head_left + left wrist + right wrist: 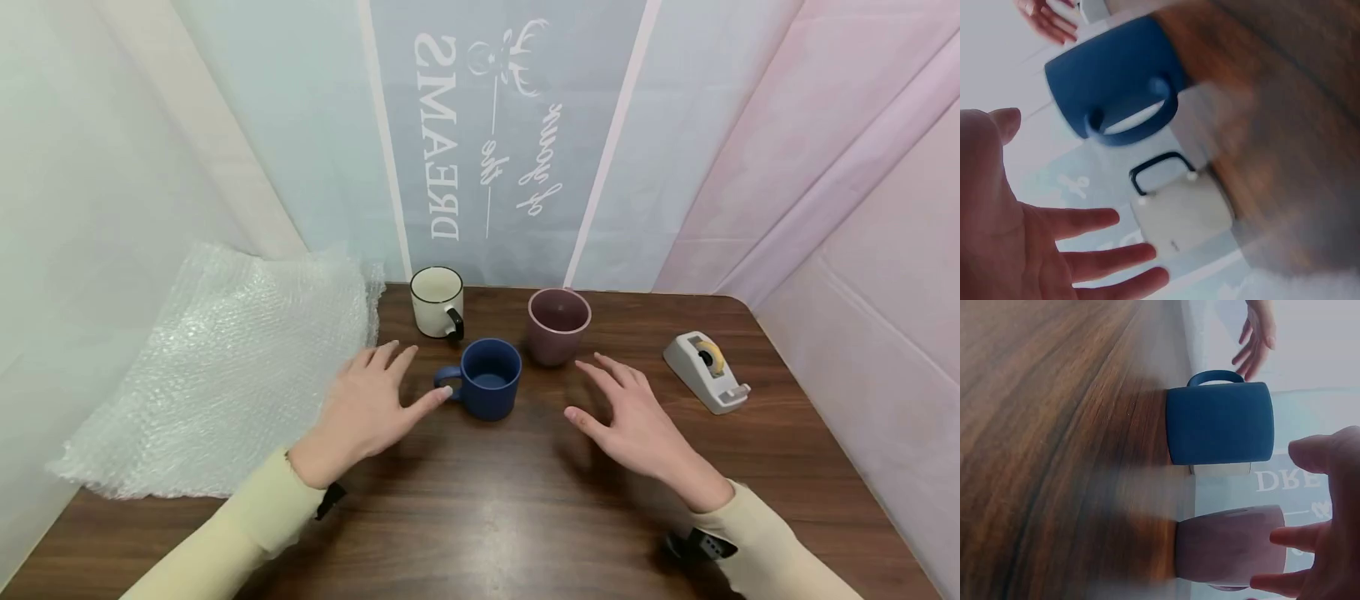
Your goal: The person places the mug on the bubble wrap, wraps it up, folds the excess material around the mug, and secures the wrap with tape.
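Observation:
A blue mug (491, 392) stands upright near the middle of the table, its handle turned to the left. My left hand (367, 410) hovers just left of that handle, fingers spread and holding nothing. In the left wrist view, a gap shows between the fingers and the blue mug (1116, 75). To the mug's right, my right hand (637, 417) is held above the table with fingers apart and nothing in them. Behind stand a white mug (435, 312) with a black rim and handle, and a mauve cup (553, 337), nearest the right fingertips.
Bubble wrap (247, 375) covers the table's left side and reaches up against the curtain. A white tape dispenser (705, 372) with yellow tape sits at the right. Printed curtains (510, 167) close off the back and sides of the wooden table (487, 517).

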Demonstrator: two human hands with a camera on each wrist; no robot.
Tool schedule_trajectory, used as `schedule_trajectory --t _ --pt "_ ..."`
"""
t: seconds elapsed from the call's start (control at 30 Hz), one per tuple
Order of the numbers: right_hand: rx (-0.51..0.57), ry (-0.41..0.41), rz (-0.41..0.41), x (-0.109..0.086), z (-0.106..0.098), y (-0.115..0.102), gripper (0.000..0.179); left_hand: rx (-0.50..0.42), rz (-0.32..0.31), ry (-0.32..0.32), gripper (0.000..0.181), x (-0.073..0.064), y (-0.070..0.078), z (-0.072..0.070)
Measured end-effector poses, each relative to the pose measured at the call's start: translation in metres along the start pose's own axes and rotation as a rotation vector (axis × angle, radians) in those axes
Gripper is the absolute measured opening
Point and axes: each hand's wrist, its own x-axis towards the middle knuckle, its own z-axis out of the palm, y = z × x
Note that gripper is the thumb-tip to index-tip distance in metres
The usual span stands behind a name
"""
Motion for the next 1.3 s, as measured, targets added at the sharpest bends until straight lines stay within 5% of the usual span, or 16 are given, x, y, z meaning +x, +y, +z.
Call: schedule_trajectory --t 0.37,0.57,0.77,1.07,1.3 --pt "0.355 -0.067 0.057 -0.002 -0.001 0.009 0.046 -0.086 -0.069 -0.094 0.081 0.001 -0.025 -0.036" --pt "0.56 -0.197 0.09 -0.002 -0.005 0.013 0.045 -0.063 -0.094 -0.148 0.079 0.012 -0.056 -0.052" --pt "0.789 -0.316 0.09 -0.003 -0.01 0.014 0.054 -0.011 -0.162 -0.25 0.081 0.026 -0.087 -0.053" --pt "0.825 -0.367 0.081 -0.005 -0.011 0.014 0.054 0.037 -0.158 -0.345 0.077 0.032 -0.104 -0.033" --pt "0.8 -0.366 0.089 -0.006 -0.009 0.017 0.053 -0.008 -0.093 -0.37 0.034 0.032 -0.107 -0.027"
